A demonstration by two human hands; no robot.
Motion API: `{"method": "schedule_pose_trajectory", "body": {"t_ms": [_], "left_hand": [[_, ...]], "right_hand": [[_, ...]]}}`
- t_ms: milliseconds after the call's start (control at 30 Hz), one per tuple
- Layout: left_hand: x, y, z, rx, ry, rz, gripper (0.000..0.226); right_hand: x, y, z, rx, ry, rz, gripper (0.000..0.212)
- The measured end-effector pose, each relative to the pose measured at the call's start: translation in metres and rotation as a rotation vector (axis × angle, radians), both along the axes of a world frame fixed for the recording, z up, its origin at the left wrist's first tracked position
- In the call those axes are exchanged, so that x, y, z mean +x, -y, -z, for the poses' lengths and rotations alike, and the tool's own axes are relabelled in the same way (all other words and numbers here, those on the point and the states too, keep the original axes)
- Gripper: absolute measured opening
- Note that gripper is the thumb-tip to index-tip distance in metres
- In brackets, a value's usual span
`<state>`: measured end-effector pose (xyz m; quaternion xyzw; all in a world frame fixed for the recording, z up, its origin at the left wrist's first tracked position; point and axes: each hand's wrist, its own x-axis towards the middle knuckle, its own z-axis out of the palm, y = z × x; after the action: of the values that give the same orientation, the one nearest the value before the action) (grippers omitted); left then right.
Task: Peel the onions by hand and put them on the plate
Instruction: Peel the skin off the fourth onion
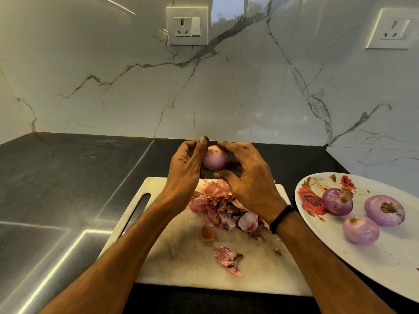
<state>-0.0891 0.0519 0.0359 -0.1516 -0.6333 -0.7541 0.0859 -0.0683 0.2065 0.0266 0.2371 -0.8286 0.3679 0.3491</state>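
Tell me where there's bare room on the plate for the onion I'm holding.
The near half of the plate, below the three peeled onions, is bare; they crowd its far part. The cutting board is free at its near left corner; peels crowd its middle.

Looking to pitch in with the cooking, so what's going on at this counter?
A person is peeling onions by hand. The left hand and right hand both have a grip on one onion, held above the cutting board. It looks mostly peeled, with a scrap of skin at its top. A pile of skins lies on the board. Three peeled onions already sit on the flowered plate to the right.
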Motion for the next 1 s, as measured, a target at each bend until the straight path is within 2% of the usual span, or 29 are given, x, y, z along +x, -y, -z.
{"method": "schedule_pose_trajectory", "body": {"t_ms": [100, 233, 400, 700, 1000], "left_hand": [[0.0007, 0.0007, 0.001, -0.04, -0.031, -0.004, 0.036], [-0.0012, 0.0023, 0.0026, -0.058, -0.036, 0.019, 0.051], [0.0006, 0.0032, 0.0017, -0.045, -0.047, 0.122, 0.045], [0.0044, 0.0018, 0.0004, -0.08, -0.073, 0.137, 0.039], [0.0031, 0.0034, 0.0018, -0.058, -0.052, 0.127, 0.039]], "right_hand": [[0.0007, 0.0002, -0.0009, 0.018, -0.034, 0.028, 0.054], [0.0017, -0.0005, -0.0017, -0.044, -0.027, 0.058, 0.046], [0.0028, -0.0009, -0.0014, -0.093, -0.024, 0.079, 0.047], [0.0034, -0.0007, -0.0017, -0.124, -0.086, 0.13, 0.045], [-0.0014, -0.0006, 0.0006, -0.026, -0.127, 0.064, 0.045]]}}
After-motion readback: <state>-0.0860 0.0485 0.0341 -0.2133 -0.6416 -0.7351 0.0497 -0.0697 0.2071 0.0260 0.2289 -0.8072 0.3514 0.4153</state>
